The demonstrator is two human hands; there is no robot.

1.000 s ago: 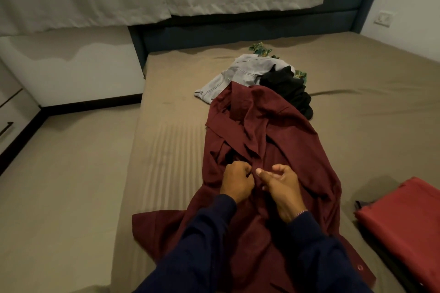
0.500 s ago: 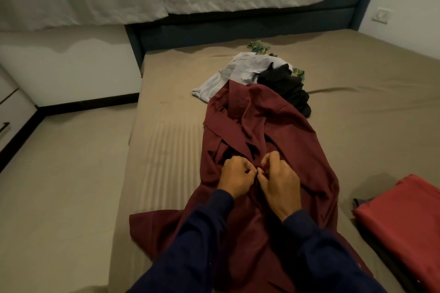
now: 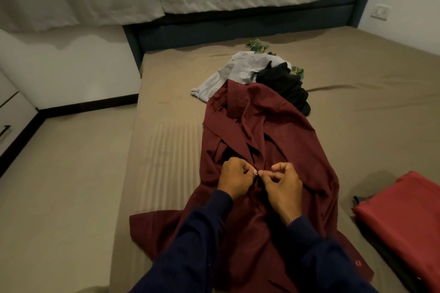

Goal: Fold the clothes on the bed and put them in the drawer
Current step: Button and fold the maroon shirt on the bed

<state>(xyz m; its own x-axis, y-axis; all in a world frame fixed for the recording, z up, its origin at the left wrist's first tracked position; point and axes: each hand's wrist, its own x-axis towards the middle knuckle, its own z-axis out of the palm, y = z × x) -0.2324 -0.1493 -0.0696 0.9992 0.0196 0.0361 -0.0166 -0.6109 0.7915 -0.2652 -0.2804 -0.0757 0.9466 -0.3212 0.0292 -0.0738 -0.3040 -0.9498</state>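
Maroon cloth runs lengthwise down the bed (image 3: 357,107) – the maroon shirt (image 3: 273,131) lies collar far, hem near, right under your arms. Half a second ago your knuckles were pressed together over the placket; now they have drawn slightly apart, fingertips meeting at what looks like a small pale button. Your left hand (image 3: 234,179) pinches the placket edge, and your right hand (image 3: 283,185) pinches the cloth opposite – both grasping the shirt. I judge you are buttoning the front, so folding has not started. Beyond the collar wait a grey garment (image 3: 233,74) and a black garment (image 3: 285,88), unfolded; a folded red garment (image 3: 404,216) lies near right.
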